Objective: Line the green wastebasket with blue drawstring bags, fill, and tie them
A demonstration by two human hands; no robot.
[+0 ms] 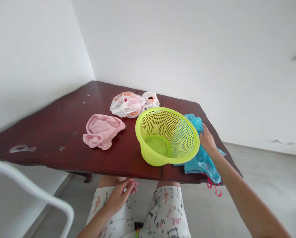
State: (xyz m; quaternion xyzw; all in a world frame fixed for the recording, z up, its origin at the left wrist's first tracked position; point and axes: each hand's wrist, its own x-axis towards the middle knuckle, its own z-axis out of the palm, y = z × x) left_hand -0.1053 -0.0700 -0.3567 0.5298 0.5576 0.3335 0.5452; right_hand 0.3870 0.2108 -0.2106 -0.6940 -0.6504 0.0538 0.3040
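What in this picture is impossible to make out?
All in the head view:
Part of the shiny blue plastic bag: hidden behind the lime-green plastic mesh basket.
Right hand: fingertips hidden by the hand itself, so its grip is unclear.
Inside the crumpled white-and-orange plastic: folds cover it.
Curved white bar: cut off by the left and bottom edges.

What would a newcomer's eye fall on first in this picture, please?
Probably the vivid lime-green basket, near the front edge of the dark red table. Next might come the crumpled blue plastic bag to its right, where the right hand is, and the pink cloth lying to its left.
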